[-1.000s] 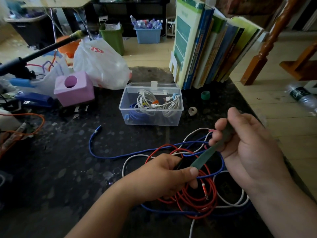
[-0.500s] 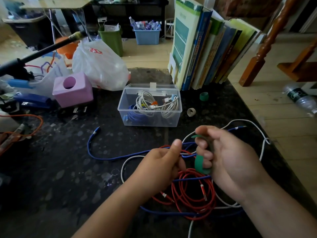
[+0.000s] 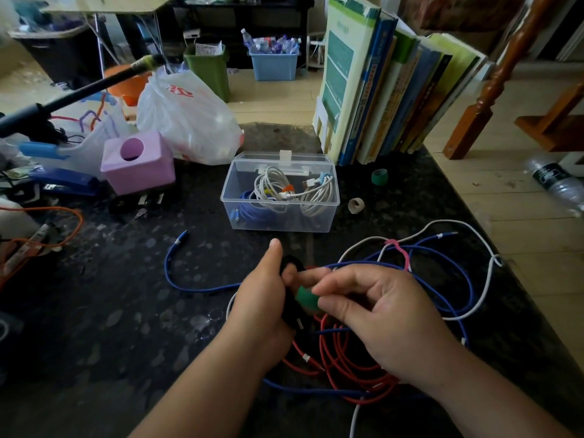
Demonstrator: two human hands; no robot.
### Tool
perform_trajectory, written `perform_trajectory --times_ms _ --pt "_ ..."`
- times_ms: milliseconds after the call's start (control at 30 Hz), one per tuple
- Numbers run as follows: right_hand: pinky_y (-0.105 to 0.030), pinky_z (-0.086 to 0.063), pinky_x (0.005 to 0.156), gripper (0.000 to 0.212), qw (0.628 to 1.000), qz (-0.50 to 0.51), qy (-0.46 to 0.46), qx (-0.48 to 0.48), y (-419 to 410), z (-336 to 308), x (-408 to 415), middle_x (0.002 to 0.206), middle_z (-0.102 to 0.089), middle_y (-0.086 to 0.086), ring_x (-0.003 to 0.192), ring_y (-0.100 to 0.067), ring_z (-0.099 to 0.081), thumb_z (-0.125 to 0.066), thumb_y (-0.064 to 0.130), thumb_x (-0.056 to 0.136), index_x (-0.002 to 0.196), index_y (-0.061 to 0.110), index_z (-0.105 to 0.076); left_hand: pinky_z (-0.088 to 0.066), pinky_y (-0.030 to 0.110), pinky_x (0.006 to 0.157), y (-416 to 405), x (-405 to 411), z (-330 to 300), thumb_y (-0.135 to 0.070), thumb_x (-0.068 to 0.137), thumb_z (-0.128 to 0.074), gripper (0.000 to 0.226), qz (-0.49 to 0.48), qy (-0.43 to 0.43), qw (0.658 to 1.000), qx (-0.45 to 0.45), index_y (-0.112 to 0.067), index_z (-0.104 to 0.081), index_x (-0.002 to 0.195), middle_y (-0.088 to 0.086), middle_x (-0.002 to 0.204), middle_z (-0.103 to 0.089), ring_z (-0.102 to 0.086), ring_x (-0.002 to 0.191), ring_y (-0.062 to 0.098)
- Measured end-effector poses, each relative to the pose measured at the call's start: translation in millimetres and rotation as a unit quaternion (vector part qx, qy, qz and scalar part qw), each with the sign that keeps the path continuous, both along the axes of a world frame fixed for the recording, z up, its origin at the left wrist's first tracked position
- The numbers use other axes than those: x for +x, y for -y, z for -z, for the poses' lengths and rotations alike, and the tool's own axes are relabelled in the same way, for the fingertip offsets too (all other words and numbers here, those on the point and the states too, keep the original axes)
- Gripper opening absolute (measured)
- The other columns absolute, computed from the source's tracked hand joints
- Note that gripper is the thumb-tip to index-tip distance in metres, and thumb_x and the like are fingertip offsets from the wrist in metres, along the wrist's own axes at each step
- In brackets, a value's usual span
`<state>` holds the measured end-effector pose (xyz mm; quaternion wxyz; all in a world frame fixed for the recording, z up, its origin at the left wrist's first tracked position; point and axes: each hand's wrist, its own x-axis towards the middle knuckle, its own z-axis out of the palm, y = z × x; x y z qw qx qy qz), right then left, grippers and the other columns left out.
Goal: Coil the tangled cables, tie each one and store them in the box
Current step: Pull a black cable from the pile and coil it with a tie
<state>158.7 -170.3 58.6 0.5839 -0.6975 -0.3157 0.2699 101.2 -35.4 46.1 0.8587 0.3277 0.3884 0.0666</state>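
Head view: our left hand (image 3: 262,298) grips the coiled black cable (image 3: 292,306) while our right hand (image 3: 373,308) pinches the green tie (image 3: 306,299) around it, so the coil holds; the box (image 3: 279,192) waits beyond on the bench (image 3: 94,311).

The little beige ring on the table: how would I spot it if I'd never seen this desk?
Find the clear box of coiled cables in the middle of the dark table. Just to its right lies the beige ring. A green ring sits farther back near the books; this one is pale and closer to the box.
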Motion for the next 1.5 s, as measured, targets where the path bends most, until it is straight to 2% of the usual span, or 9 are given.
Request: perform_trajectory --times_ms 100,333,467,600,767,1033,1167,1300,1500 --pt "-0.017 -0.051 0.087 0.021 0.994 -0.014 0.108 -0.028 0 3 0 0.094 -0.075 0.015 0.095 -0.002 -0.070 -0.079 0.005 0.081 0.082 0.026 -0.078 -0.056 0.041 0.070 -3 2 -3 -0.046 0.100 -0.046 0.057 -0.013 0.005 1.000 -0.024 -0.015 -0.038 0.053 0.019 0.080 -0.074 -0.073 0.066 0.030" --pt "-0.014 -0.049 0.087 0.018 0.971 -0.023 0.233 -0.038 -2 14 -2 0.095 -0.071 0.015 0.100 -0.001 -0.066 -0.079 0.009 0.081 0.087 0.026 -0.077 -0.057 0.030 0.047 4 7 -5 -0.049 0.100 -0.043 0.058 0.012 0.020 0.999 -0.035 -0.014 -0.043 0.053 0.018 0.091 -0.076 -0.075 0.070 0.025" --pt "-0.014 -0.051 0.082 0.023 0.964 0.011 0.260 -0.057 0 14 0 0.099 -0.068 0.018 0.096 0.001 -0.066 -0.080 0.011 0.080 0.090 0.029 -0.071 -0.056 0.028 0.063 6 9 -5 -0.053 0.098 -0.045 0.055 0.053 0.000 0.999 0.007 -0.014 -0.045 0.060 0.016 0.099 -0.075 -0.072 0.070 0.021" --pt "-0.020 -0.053 0.077 0.024 0.963 0.012 0.245 -0.111 1 18 0 0.098 -0.066 0.020 0.094 0.001 -0.065 -0.078 0.034 0.077 0.094 0.036 -0.061 -0.049 0.039 0.090 7 10 -6 -0.052 0.096 -0.050 0.050 0.078 -0.023 0.995 0.057 -0.015 -0.049 0.062 0.011 0.104 -0.074 -0.068 0.089 0.027" --pt "-0.016 -0.052 0.079 0.034 0.963 0.010 0.239 -0.120 0 22 1 0.098 -0.069 0.024 0.095 0.009 -0.064 -0.068 0.053 0.075 0.106 0.040 -0.066 -0.055 0.039 0.087 11 7 -12 -0.045 0.100 -0.045 0.048 0.097 0.003 0.994 0.046 -0.011 -0.058 0.069 0.013 0.100 -0.076 -0.074 0.090 0.025" --pt "-0.009 -0.041 0.051 0.012 0.970 0.009 0.205 -0.129 0 22 2 0.071 -0.065 0.025 0.062 0.004 -0.062 -0.071 0.045 0.074 0.073 0.034 -0.065 -0.053 0.041 0.094 10 6 -15 -0.045 0.101 -0.040 0.059 0.162 0.006 0.985 0.052 0.002 -0.074 0.102 0.018 0.107 -0.074 -0.069 0.105 0.032" --pt "-0.007 -0.037 0.046 0.012 0.979 0.017 0.178 -0.099 1 19 -1 0.061 -0.063 0.023 0.051 0.002 -0.059 -0.076 0.031 0.077 0.069 0.031 -0.067 -0.057 0.037 0.077 2 7 -21 -0.053 0.098 -0.041 0.065 0.196 -0.012 0.975 0.103 0.003 -0.075 0.098 0.020 0.092 -0.073 -0.071 0.079 0.027" --pt "-0.007 -0.037 0.048 0.005 0.982 0.017 0.161 -0.098 0 17 0 0.060 -0.062 0.024 0.051 0.003 -0.058 -0.078 0.024 0.080 0.077 0.027 -0.074 -0.054 0.030 0.062 -1 6 -20 -0.058 0.097 -0.039 0.069 0.202 -0.011 0.970 0.134 0.001 -0.074 0.098 0.018 0.088 -0.074 -0.072 0.073 0.023" --pt "-0.012 -0.047 0.063 0.011 0.977 -0.002 0.164 -0.133 1 17 1 0.077 -0.069 0.026 0.071 0.006 -0.065 -0.074 0.032 0.084 0.094 0.036 -0.075 -0.055 0.039 0.084 5 7 -15 -0.069 0.091 -0.039 0.074 0.210 -0.009 0.964 0.166 -0.005 -0.073 0.105 0.016 0.105 -0.074 -0.071 0.091 0.028"
